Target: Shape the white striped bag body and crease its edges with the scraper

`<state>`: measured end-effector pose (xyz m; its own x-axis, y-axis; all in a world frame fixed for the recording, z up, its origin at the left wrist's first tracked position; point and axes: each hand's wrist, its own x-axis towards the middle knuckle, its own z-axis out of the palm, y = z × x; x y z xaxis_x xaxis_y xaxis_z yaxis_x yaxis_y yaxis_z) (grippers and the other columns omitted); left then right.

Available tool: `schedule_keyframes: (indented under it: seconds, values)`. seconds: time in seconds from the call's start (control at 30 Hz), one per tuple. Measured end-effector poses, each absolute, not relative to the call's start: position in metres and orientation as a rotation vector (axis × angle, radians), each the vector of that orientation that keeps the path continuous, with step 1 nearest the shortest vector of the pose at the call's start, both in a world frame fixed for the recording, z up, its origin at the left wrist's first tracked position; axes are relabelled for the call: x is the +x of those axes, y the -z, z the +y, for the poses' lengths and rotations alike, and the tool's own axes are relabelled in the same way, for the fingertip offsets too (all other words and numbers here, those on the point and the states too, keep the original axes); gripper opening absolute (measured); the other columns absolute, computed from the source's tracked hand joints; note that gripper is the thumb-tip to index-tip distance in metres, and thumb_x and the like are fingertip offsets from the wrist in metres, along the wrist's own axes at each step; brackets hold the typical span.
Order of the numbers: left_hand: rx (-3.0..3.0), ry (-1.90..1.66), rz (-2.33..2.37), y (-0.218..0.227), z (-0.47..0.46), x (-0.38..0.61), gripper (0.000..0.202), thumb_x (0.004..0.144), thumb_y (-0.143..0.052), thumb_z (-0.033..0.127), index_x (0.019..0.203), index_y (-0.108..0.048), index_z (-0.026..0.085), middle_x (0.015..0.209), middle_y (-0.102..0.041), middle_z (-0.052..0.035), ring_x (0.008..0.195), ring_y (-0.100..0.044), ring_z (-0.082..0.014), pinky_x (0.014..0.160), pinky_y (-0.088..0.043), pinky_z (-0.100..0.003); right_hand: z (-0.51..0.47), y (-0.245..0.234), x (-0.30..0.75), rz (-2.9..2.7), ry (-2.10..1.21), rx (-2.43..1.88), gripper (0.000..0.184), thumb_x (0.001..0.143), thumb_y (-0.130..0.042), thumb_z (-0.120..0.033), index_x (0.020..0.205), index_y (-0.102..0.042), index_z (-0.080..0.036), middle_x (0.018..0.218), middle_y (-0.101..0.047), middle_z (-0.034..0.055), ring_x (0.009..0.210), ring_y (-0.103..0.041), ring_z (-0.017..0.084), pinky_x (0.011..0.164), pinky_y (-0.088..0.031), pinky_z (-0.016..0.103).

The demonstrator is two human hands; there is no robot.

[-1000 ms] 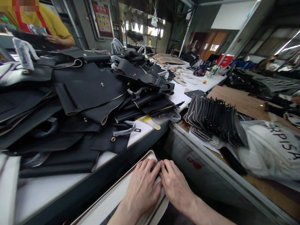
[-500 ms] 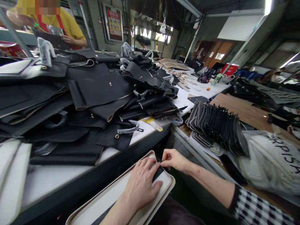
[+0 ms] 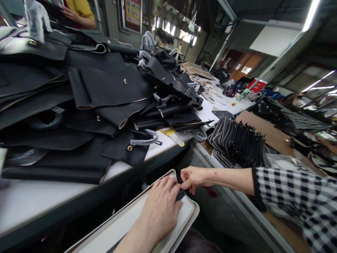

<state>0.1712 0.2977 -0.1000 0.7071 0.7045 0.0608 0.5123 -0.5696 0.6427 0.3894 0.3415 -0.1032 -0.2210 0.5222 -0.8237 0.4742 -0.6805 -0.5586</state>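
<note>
Slanting across the bottom of the head view is a long off-white panel (image 3: pixel 137 214) with a raised, pale rim, which looks like a bag piece. A black strip (image 3: pixel 180 195) runs along its middle, partly hidden under my left hand (image 3: pixel 160 203). That hand presses down on the panel with its fingers stretched out and nothing in its grasp. At the panel's far end my right hand (image 3: pixel 193 178) is closed in a pinch beside the left fingertips. Its fingers appear to hold the end of the black strip, though the pinch itself hides most of it.
Black leather bag pieces (image 3: pixel 110 80) with wrapped handles are heaped on the white table (image 3: pixel 63 200) to the left. Stacked black flaps (image 3: pixel 237 140) stand at right, near a brown board (image 3: pixel 265 130). A co-worker's hand and yellow sleeve (image 3: pixel 85 14) show at the upper left.
The view has shifted, and my right forearm has swung up to lie more level, its checked sleeve further into view. Both hands stay at the panel's far end.
</note>
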Motion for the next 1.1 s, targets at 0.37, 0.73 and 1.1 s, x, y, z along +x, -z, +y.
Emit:
schedule_keyframes:
  seconds: [0.37,0.73,1.1]
  values:
    - [1.905,-0.434,0.958,0.081,0.312,0.155,0.028,0.090,-0.051,0.019,0.116,-0.060,0.022,0.120,-0.063,-0.0047,0.110,-0.058,-0.0220,0.096,-0.047,-0.037,0.347,0.099,0.386,-1.177,-2.149,-1.988,0.041,0.057,-0.086,-0.019,0.078,-0.050,-0.017,0.064,-0.058,-0.0055,0.056,-0.060,0.012,0.051,-0.057,0.025]
    - [2.488,-0.432,1.258,0.096,0.241,0.089,0.034,0.090,-0.045,0.012,0.119,-0.059,0.023,0.115,-0.064,-0.0051,0.099,-0.062,-0.0210,0.081,-0.051,-0.032,0.337,0.103,0.386,-1.221,-2.047,-1.997,0.048,0.055,-0.089,-0.026,0.077,-0.048,-0.018,0.063,-0.054,-0.0059,0.052,-0.054,0.010,0.048,-0.051,0.023]
    - [2.516,-0.275,1.530,0.108,0.232,0.111,0.036,0.093,-0.050,0.021,0.128,-0.055,0.025,0.117,-0.062,-0.0037,0.101,-0.060,-0.0224,0.079,-0.049,-0.037,0.312,0.111,0.386,-1.271,-1.892,-1.788,0.046,0.064,-0.083,-0.041,0.083,-0.046,-0.019,0.068,-0.048,-0.0059,0.059,-0.047,0.010,0.047,-0.037,0.019]
